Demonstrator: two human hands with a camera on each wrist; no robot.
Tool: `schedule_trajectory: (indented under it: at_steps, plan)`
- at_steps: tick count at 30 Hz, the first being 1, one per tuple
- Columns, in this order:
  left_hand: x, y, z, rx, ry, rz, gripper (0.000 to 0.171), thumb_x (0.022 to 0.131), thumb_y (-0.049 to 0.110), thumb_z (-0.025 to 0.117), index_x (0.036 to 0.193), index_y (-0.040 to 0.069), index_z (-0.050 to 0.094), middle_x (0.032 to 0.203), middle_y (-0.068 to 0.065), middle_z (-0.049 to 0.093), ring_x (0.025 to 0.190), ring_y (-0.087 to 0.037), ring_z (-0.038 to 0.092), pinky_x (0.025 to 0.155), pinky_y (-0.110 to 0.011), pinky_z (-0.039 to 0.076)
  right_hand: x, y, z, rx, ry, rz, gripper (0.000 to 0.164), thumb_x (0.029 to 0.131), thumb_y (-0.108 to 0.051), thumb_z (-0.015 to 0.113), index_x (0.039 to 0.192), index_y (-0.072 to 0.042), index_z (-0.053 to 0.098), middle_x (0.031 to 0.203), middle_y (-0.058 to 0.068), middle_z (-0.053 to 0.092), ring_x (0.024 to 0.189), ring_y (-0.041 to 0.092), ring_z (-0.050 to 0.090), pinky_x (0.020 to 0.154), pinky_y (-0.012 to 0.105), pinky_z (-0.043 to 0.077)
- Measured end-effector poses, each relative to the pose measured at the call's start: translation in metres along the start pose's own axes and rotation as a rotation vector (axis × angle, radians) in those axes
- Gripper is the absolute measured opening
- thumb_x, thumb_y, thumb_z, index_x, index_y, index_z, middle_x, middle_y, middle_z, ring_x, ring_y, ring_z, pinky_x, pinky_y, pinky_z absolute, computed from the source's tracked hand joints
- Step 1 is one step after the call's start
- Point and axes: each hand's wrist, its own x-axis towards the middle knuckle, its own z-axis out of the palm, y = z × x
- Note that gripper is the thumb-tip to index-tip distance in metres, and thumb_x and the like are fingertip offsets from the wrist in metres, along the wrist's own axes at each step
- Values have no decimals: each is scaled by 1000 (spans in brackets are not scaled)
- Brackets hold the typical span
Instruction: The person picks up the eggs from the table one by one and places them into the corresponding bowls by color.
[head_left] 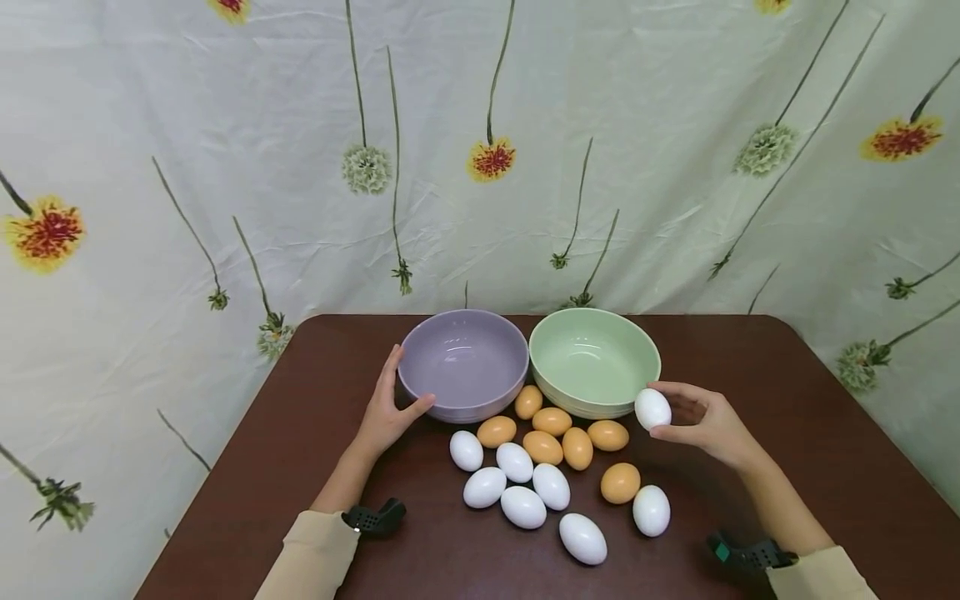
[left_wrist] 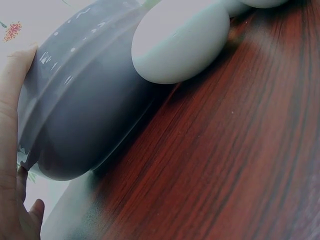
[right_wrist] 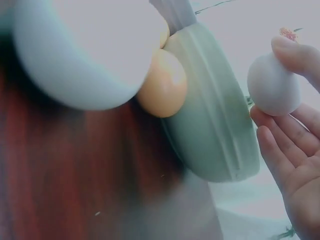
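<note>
A white egg (head_left: pixel 652 409) is pinched between the thumb and fingers of my right hand (head_left: pixel 708 423), off the table at the right front of the green bowl (head_left: pixel 592 400). In the right wrist view the held egg (right_wrist: pixel 274 85) shows beside that bowl's outer wall. My left hand (head_left: pixel 387 414) rests spread against the left side of the purple bowl (head_left: pixel 461 412), its thumb along the front wall. Both bowls look empty inside. On the table before them lie several brown eggs (head_left: pixel 542 447) and several white eggs (head_left: pixel 523 507).
The dark wooden table (head_left: pixel 300 417) has rounded back corners. Behind it hangs a pale curtain (head_left: pixel 480 225) with flower prints. One brown egg (head_left: pixel 620 483) and a white egg (head_left: pixel 651 511) lie a little apart on the right side of the group.
</note>
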Motion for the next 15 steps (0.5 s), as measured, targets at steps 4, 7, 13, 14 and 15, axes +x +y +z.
schedule_trajectory:
  at_steps: [4,7,13,14,15]
  plan:
    - [-1,1,0,0,2,-4,87,83,12,71,151,-6,21,159,-25,12,145,-40,12,113,-60,11,8,-4,1,-2,-8,-1,54,78,7,77,128,12,55,116,-9,64,100,7,64,79,23,52]
    - [-1,2,0,2,1,-5,87,83,12,72,152,-6,21,159,-24,12,145,-40,12,113,-60,11,15,-7,2,1,-9,3,54,78,7,77,127,12,55,115,-10,64,100,7,64,79,22,52]
    - [2,-10,0,6,-4,-3,90,81,12,74,152,-5,20,159,-25,13,145,-40,13,112,-61,12,31,-14,5,14,-24,16,56,77,6,78,127,14,54,114,-11,64,100,6,63,80,24,53]
    - [3,-15,1,6,-2,0,91,81,12,74,153,-4,20,159,-24,12,145,-40,12,112,-61,12,34,-15,6,15,-28,15,56,77,6,78,128,14,55,114,-10,64,100,7,63,80,24,53]
    - [4,-21,2,7,2,1,91,82,12,74,153,-2,19,159,-23,12,145,-39,12,112,-61,12,36,-16,7,12,-32,14,56,77,6,78,128,14,54,114,-10,64,100,7,63,80,24,53]
